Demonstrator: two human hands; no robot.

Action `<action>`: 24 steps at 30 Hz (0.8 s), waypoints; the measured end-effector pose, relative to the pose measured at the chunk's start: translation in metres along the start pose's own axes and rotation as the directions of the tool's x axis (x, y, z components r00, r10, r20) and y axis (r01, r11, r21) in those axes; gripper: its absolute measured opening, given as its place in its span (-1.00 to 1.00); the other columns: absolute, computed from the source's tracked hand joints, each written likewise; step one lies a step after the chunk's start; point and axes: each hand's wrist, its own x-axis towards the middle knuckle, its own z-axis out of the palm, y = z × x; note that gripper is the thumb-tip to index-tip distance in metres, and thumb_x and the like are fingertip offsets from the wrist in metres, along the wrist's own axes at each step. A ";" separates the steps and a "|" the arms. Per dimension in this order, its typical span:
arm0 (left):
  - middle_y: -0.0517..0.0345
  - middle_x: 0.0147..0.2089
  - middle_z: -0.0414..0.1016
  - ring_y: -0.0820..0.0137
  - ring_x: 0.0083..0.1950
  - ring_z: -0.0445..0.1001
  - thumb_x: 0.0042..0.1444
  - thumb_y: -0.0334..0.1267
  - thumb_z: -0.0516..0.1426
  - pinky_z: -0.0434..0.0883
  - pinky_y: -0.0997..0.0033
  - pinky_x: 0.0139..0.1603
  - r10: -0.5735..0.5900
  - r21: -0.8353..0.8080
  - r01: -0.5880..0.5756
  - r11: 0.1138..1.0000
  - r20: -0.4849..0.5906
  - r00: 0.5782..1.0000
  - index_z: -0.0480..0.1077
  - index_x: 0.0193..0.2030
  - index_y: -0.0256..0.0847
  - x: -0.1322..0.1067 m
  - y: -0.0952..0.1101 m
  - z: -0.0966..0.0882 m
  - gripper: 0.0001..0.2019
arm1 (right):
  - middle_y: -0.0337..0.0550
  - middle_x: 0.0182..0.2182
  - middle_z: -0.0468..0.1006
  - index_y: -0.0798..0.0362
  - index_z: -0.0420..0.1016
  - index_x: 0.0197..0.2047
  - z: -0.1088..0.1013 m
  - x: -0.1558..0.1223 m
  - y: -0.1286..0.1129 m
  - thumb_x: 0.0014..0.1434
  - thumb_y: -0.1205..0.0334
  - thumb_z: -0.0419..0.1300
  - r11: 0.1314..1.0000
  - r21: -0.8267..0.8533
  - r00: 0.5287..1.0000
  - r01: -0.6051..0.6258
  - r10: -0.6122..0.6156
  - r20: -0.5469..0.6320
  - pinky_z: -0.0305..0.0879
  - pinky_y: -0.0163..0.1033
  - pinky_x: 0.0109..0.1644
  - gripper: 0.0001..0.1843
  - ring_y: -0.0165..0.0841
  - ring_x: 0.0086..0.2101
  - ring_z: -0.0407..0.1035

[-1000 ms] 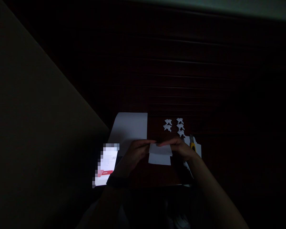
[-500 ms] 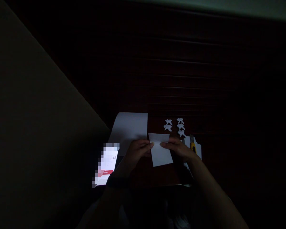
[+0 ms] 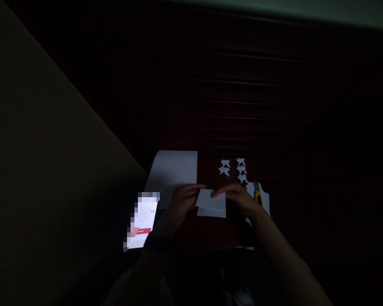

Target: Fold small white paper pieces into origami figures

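at the fingers is the folded white paper (image 3: 207, 202), over the dark counter (image 3: 207, 233), flap askew: the left fingers (image 3: 191, 187) stretch nearly straight by its far left corner, the right fingers (image 3: 229, 188) bend loosely with one tip on its top face, and whether either pair pinches it i cannot tell. left of the left fingers glows a phone (image 3: 145, 219); right of the right fingers lies a yellow-handled knife (image 3: 258, 197). beyond the fingers are a large sheet (image 3: 177, 170), left, and five small paper figures (image 3: 241, 168), right.
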 end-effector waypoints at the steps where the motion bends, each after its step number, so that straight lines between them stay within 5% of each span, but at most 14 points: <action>1: 0.00 -0.17 0.54 0.22 -0.22 0.53 -0.09 -0.29 0.23 0.45 0.38 -0.36 0.003 0.019 -0.002 1.000 -0.045 0.999 0.47 -0.11 -0.17 0.001 0.001 0.001 -0.68 | -0.14 -0.32 0.58 0.05 0.60 -0.33 0.001 0.001 0.000 0.00 0.27 0.18 1.000 -0.016 1.000 0.012 -0.012 -0.010 0.27 -0.23 -0.19 -0.82 -0.31 -0.30 0.41; 5: -0.01 -0.13 0.52 0.24 -0.24 0.53 0.01 -0.11 0.17 0.48 0.32 -0.34 0.021 0.012 -0.019 1.000 -0.186 0.982 0.40 -0.04 -0.18 0.003 0.005 0.005 -0.63 | -0.17 -0.30 0.58 0.01 0.60 -0.29 0.002 0.005 0.002 0.04 0.29 0.14 0.990 -0.100 0.985 0.104 -0.116 -0.125 0.28 -0.25 -0.21 -0.79 -0.32 -0.29 0.42; 12: -0.04 -0.24 0.54 0.24 -0.19 0.52 -0.02 -0.13 0.21 0.46 0.19 -0.10 0.085 -0.002 -0.087 0.996 -0.202 0.976 0.43 -0.27 -0.33 0.004 0.004 0.007 -0.72 | -0.21 -0.23 0.57 -0.06 0.57 -0.18 0.006 0.011 0.011 0.09 0.39 0.00 0.881 -0.410 0.925 0.235 -0.332 -0.184 0.29 -0.23 -0.13 -0.63 -0.32 -0.22 0.42; 19: -0.02 -0.22 0.56 0.24 -0.23 0.54 -0.08 -0.15 0.24 0.49 0.27 -0.21 0.179 0.183 -0.125 0.975 -0.320 0.930 0.44 -0.22 -0.29 0.005 0.004 -0.004 -0.69 | -0.17 -0.08 0.51 -0.05 0.49 -0.05 0.009 0.000 -0.008 0.01 0.34 0.17 0.921 -0.287 0.965 0.263 -0.245 0.097 0.24 -0.11 0.02 -0.61 -0.21 -0.07 0.37; 24: 0.03 -0.32 0.58 0.25 -0.31 0.55 -0.11 -0.17 0.25 0.47 0.38 -0.35 0.200 0.385 -0.092 0.918 -0.252 0.947 0.48 -0.26 -0.24 0.008 0.005 -0.002 -0.74 | -0.12 0.07 0.38 -0.12 0.24 0.16 0.012 0.001 -0.014 0.08 0.21 0.17 0.958 -0.162 0.959 0.236 -0.257 -0.118 0.23 -0.08 0.05 -0.46 -0.21 0.02 0.29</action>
